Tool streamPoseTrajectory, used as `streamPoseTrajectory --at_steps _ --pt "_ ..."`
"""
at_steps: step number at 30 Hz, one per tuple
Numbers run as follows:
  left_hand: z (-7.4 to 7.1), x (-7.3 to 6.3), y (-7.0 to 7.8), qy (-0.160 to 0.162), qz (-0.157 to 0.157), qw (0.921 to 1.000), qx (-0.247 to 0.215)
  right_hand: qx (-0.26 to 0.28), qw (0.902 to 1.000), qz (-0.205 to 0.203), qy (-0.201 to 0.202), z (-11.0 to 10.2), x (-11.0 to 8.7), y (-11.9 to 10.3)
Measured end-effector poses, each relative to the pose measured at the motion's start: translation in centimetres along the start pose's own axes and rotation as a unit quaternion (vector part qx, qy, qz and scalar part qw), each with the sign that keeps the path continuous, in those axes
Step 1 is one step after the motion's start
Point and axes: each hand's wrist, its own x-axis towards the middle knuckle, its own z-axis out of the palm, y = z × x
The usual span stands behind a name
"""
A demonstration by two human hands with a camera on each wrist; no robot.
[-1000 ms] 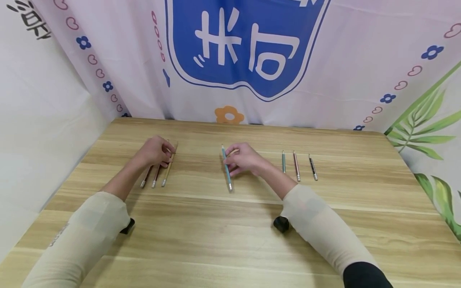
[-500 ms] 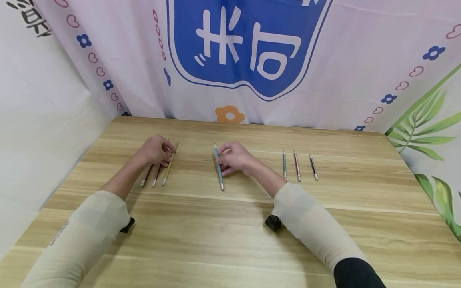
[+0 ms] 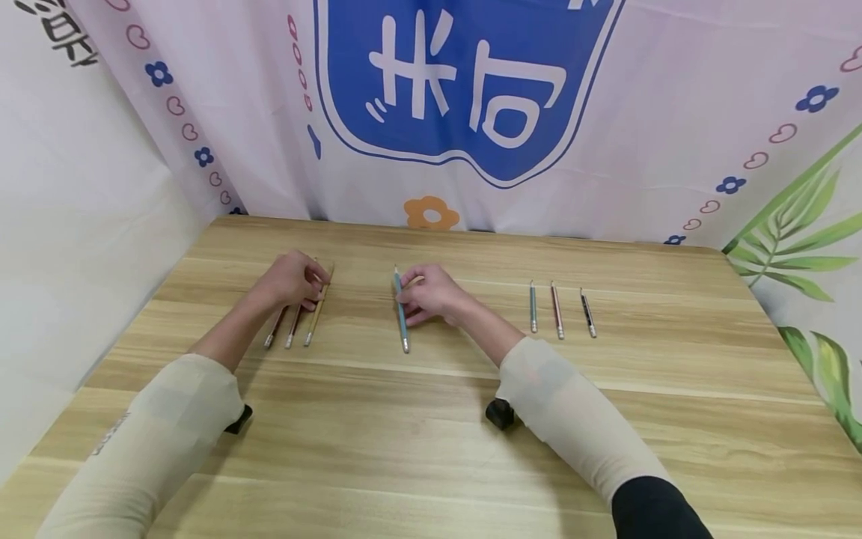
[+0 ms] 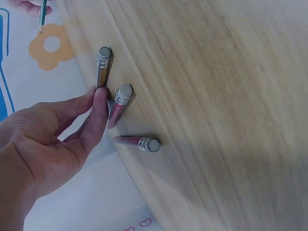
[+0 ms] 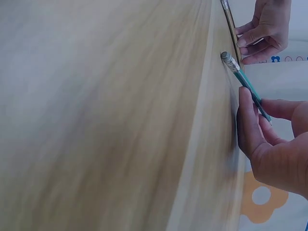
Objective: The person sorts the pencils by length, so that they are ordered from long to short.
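- Pencil in light blue (image 3: 402,323), mid-table, eraser end toward the person: pinched between the right hand's (image 3: 434,290) thumb and fingers.
- Left hand (image 3: 289,279): thumb and fingers pinch the yellow pencil (image 3: 313,325), beside two dark red pencils (image 3: 292,329).
- Three shorter pencils (image 3: 557,313) lie at right on the table (image 3: 377,442).

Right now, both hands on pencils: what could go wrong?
The blue pencil could pivot or slip: the right grip pinches it between fingertips. The left grip, pinching the yellow pencil, might nudge the two reddish pencils close beside it.
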Motion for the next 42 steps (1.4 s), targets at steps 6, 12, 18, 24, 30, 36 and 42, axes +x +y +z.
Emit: streamPoseTrajectory --at_steps 6,12,18,24,30,36,42 --pt "0.0 0.0 0.0 -0.001 -0.004 1.0 -0.006 -0.003 0.9999 -0.003 -0.01 0.8 0.4 -0.3" --pt "0.4 0.0 0.0 0.008 -0.005 1.0 0.002 -0.013 0.9997 -0.008 -0.019 1.3 0.5 -0.4" --pt "0.7 0.1 -0.1 0.014 -0.009 0.9998 0.012 -0.012 0.9996 -0.011 -0.024 1.7 0.5 -0.6" --pt "0.8 0.1 -0.1 0.014 -0.01 0.9997 0.016 -0.008 0.9996 -0.01 -0.025 2.2 0.8 -0.7" --pt "0.7 0.2 -0.1 0.015 -0.009 0.9995 0.024 -0.005 0.9997 -0.013 -0.02 3.0 1.2 -0.8" --pt "0.6 0.3 -0.1 0.013 -0.013 0.9996 0.022 0.006 0.9998 -0.021 0.001 3.9 1.7 -0.9" --pt "0.5 0.3 0.1 0.013 -0.015 0.9996 0.018 0.026 0.9991 -0.024 0.024 4.8 2.2 -1.1"
